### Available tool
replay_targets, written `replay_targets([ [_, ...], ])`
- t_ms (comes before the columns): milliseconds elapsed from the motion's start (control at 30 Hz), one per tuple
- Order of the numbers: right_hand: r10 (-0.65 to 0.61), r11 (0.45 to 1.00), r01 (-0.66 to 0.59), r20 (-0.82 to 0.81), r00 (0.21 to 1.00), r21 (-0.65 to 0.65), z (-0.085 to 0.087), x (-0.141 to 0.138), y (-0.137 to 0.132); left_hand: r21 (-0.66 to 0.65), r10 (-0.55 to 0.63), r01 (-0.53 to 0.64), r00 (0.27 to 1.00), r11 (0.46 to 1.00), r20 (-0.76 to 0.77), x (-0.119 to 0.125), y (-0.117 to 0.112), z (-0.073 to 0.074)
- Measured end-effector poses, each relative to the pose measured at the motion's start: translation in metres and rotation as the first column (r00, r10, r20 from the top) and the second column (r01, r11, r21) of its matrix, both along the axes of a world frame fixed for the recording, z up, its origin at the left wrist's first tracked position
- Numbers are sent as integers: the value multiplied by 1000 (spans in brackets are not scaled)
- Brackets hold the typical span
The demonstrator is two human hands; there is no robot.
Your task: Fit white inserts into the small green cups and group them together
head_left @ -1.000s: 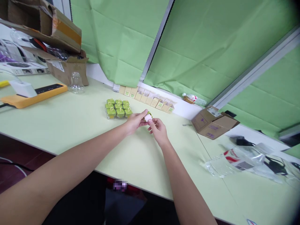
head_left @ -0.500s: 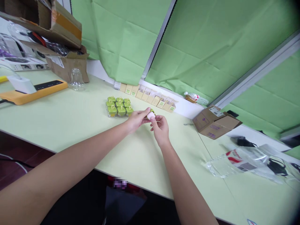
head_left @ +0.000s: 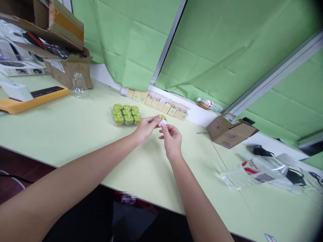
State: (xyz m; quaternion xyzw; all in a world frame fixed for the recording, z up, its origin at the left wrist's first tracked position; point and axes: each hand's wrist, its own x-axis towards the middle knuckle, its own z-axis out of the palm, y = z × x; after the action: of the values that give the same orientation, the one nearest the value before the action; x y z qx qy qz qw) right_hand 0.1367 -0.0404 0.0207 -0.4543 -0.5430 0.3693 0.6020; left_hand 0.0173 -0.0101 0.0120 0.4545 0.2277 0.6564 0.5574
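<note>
My left hand [head_left: 147, 129] is closed around a small green-and-white item [head_left: 163, 120], its green top facing up and a whitish face toward me. From the right, my right hand [head_left: 172, 140] pinches the whitish part with its thumb up against it; the other fingers curl beneath. Both hands are held over the table, and the lower side of the item is hidden by fingers. Just left of them stands a block of several small clear containers with green lids [head_left: 126, 115], each lid topped by a pale loop.
Small kraft cartons [head_left: 161, 102] line the back edge of the pale table [head_left: 141, 174]. At left are an orange power strip [head_left: 42, 97], a clear plastic dome [head_left: 79, 87] and cardboard boxes [head_left: 68, 69]. A brown box [head_left: 228, 131] and clear plastic packaging [head_left: 252, 171] lie at right.
The item in my hands has tilted a little, so more of its green top shows. My right fingers have shifted slightly against it. The view has moved slightly.
</note>
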Motion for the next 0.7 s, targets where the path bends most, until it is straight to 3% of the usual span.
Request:
replay_targets([
  [167, 6, 1000, -7, -36, 999, -6, 2, -3, -3, -34, -33, 33, 999, 999, 22, -1, -1, 4],
  [400, 41, 995, -55, -165, 985, -78, 12, -1, -3, -214, -105, 127, 988, 968, 115, -9, -4, 16],
  [533, 51, 994, -66, -162, 985, -87, 10, 0, -1, -209, -7, 18, 999, 978, 54, -10, 1, 13],
  [700, 76, 995, -85, -157, 985, -55, 9, 1, 0, -114, 137, -149, 984, 982, -112, -9, 6, 9],
])
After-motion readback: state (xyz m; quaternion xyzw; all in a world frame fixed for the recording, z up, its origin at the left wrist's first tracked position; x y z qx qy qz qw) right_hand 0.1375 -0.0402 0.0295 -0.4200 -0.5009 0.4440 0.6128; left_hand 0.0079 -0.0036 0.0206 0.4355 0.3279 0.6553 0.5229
